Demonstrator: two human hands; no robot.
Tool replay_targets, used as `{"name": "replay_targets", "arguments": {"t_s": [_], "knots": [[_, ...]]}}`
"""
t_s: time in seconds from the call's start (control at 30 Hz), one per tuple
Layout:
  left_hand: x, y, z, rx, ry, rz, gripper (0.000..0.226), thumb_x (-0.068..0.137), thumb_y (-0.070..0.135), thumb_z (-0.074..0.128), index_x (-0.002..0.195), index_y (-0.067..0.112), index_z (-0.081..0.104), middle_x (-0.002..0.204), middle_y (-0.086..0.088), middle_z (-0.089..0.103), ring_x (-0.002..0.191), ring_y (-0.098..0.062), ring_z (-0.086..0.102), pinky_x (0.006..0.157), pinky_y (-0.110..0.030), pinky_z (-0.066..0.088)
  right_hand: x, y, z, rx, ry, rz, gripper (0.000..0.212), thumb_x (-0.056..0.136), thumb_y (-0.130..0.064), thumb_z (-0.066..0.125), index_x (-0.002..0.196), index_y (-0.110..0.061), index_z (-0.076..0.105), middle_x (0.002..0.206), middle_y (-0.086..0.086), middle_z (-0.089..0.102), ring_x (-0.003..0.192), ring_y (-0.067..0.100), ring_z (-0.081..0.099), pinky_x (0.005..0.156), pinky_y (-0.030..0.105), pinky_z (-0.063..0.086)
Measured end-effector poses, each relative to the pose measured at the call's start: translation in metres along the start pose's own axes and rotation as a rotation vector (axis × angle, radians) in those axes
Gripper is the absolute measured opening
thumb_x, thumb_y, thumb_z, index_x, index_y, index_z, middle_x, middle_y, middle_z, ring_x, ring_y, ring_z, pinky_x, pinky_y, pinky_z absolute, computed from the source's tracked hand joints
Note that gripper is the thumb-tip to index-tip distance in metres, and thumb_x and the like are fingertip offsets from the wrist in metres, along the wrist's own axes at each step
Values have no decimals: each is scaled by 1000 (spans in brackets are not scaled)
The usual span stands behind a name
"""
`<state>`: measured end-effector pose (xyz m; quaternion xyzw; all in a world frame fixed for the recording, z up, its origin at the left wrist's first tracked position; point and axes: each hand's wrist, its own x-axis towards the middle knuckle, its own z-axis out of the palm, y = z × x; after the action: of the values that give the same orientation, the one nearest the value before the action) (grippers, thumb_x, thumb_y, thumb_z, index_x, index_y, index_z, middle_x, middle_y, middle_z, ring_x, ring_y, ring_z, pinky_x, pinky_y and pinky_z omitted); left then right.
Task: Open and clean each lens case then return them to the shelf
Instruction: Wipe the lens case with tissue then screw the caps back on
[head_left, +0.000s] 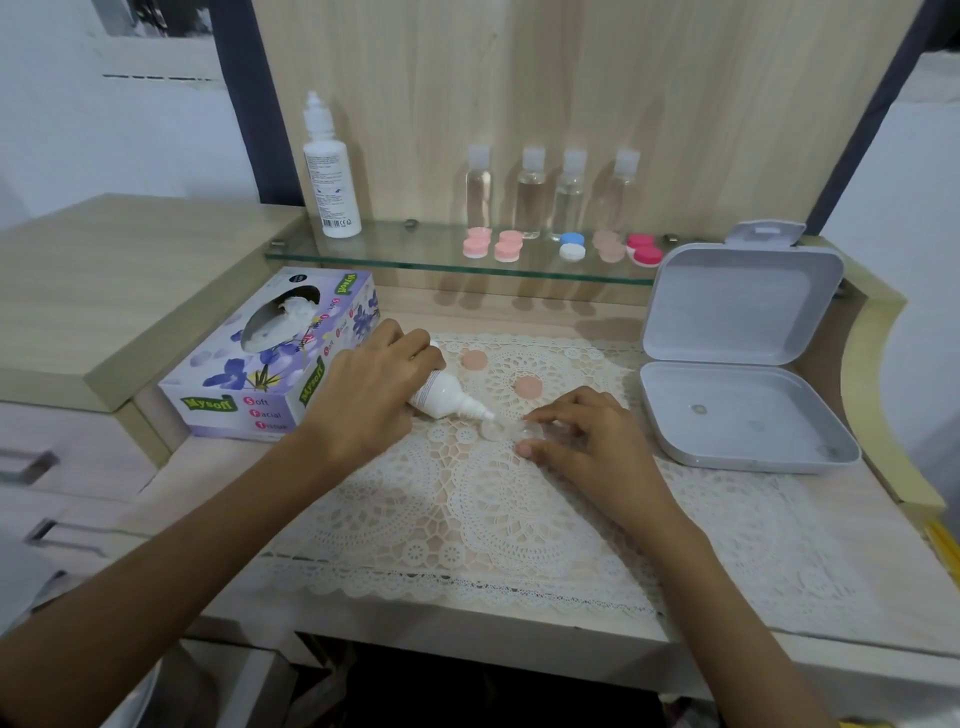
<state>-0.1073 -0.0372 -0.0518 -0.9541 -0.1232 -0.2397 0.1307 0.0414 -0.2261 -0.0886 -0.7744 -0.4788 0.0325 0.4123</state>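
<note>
My left hand grips a small white solution bottle, tipped so its nozzle points down at an open clear lens case on the lace mat. My right hand steadies that case with fingertips on its right cup. Two peach caps lie loose on the mat behind the case. On the glass shelf stand several closed lens cases: pink, salmon, blue and white, peach, magenta.
A tall white solution bottle and several clear travel bottles stand at the shelf's back. A tissue box sits left of the mat. An open grey plastic box lies at the right. Drawers are at the far left.
</note>
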Motion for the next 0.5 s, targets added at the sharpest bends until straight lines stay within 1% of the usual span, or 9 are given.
{"name": "replay_targets", "arguments": {"t_s": [0.1,0.2,0.23,0.3,0.33,0.37,0.5], "knots": [[-1,-1,1,-26,9,-14,54,45,5,89,93,10,66,86,-4,60,76,-28,56,43,-22,26,1,0,0,-6,-4,0,36,73,-42,76,105,-26,71,96,-14,57,98,7,48,80,27,44],[-4,-1,1,-94,15,-21,56,47,7,90,96,10,64,88,-5,59,76,-29,55,39,-26,37,1,0,0,-12,-8,1,36,73,-43,76,105,-27,71,96,-15,57,98,7,48,79,26,44],[-5,-1,1,-102,14,-18,56,48,9,90,98,10,64,88,-4,59,77,-29,55,39,-25,36,1,0,0,-15,-7,0,35,73,-43,76,105,-27,71,96,-15,57,98,7,48,79,27,44],[-5,1,2,-101,15,-18,56,50,14,90,100,11,65,90,-4,60,78,-28,55,41,-19,26,1,0,0,-12,-6,0,35,73,-42,76,104,-28,71,96,-15,57,97,7,47,79,28,44],[-5,1,2,-101,16,-18,57,51,15,90,101,12,65,91,-3,60,80,-27,56,42,-19,24,1,-1,0,-10,-7,2,35,73,-42,76,104,-28,71,96,-15,57,97,7,47,79,28,44],[-4,2,3,-105,18,-18,57,52,14,90,103,13,64,93,-3,60,82,-27,55,42,-20,27,0,-1,0,-10,-9,3,34,73,-42,76,104,-28,71,97,-15,57,97,6,47,79,27,44],[0,7,6,-158,20,-28,56,58,12,87,108,12,62,98,-4,60,88,-28,54,42,-33,45,0,-1,0,-25,-12,1,35,74,-43,75,105,-29,71,97,-15,56,97,6,47,79,27,43]]}}
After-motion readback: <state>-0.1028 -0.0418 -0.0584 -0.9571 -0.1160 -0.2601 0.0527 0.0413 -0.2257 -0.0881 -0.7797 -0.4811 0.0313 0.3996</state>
